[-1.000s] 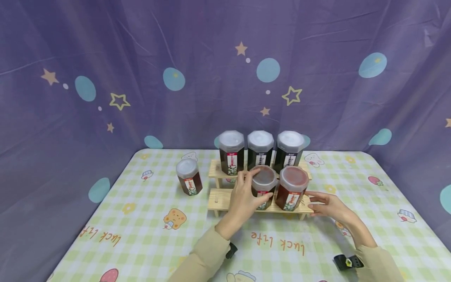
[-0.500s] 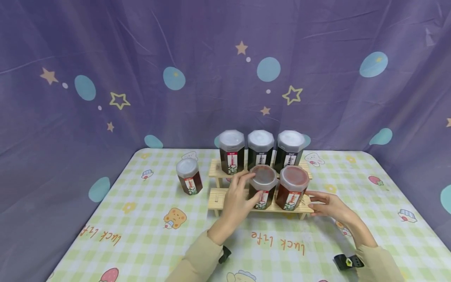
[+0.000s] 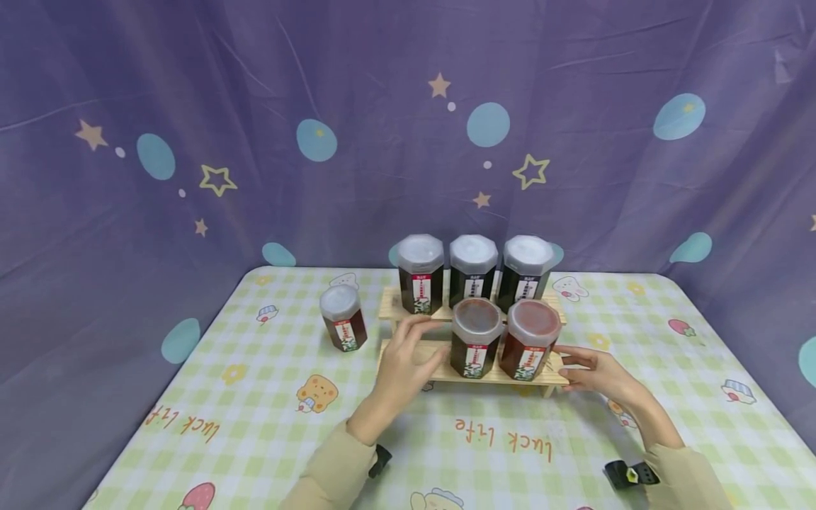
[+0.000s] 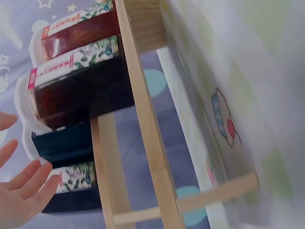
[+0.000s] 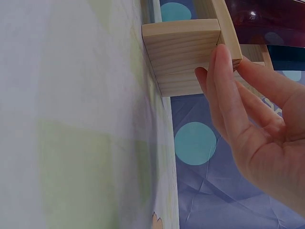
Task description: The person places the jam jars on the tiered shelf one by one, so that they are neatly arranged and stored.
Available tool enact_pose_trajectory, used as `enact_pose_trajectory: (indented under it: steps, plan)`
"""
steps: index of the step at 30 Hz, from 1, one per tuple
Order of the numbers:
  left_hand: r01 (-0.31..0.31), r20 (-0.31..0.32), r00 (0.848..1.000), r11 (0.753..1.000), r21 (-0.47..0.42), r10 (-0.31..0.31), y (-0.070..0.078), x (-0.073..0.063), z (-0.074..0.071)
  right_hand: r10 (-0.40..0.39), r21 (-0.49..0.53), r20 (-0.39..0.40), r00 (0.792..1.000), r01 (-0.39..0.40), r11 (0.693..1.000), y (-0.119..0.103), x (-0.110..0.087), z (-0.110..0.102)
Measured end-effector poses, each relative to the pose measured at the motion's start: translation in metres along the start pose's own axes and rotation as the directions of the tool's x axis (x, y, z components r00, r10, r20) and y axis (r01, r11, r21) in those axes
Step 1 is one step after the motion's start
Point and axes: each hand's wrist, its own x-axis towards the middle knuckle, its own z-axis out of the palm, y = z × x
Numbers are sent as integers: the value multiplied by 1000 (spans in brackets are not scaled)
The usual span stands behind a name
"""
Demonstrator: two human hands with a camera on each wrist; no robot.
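Note:
In the head view my left hand [image 3: 401, 365] is just left of the dark jar [image 3: 474, 361], fingers spread and apart from it. The jar stands upright on the lower step of a two-tier wooden rack [image 3: 408, 352]. Beside it on that step is a red-brown jar [image 3: 525, 358]. My right hand [image 3: 596, 375] grips the right end of the lower step; the right wrist view shows its fingertips [image 5: 222, 55] against the wood. The left wrist view has my left hand [image 4: 24, 191] with nothing between its fingers.
Three dark jars with whitish lids, among them the left one [image 3: 421, 276], stand along the upper step. A single red-brown jar [image 3: 344, 319] is on the checked tablecloth [image 3: 255, 404], left of the rack. A purple curtain [image 3: 382, 198] hangs behind.
My left hand has let go of the dark jar and drawn back to the left. That jar now sits slightly left of where it was. The right hand has stayed at the rack's end.

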Motion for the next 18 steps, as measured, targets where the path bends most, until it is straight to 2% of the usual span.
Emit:
enact_pose_trajectory:
  steps: [6,13,18]
  plan:
    - [-7,10,1000,999,48,6,-10,-4,-12,-2,-8,-5,1000,2,1000,0,0,1]
    - [-16,-7,1000,996,92,17,-23,-7,-27,8,7,-2,1000,-8,1000,0,0,0]
    - [17,-16,1000,990,141,-15,-30,-10,-38,4,4,2,1000,-4,1000,0,0,0]
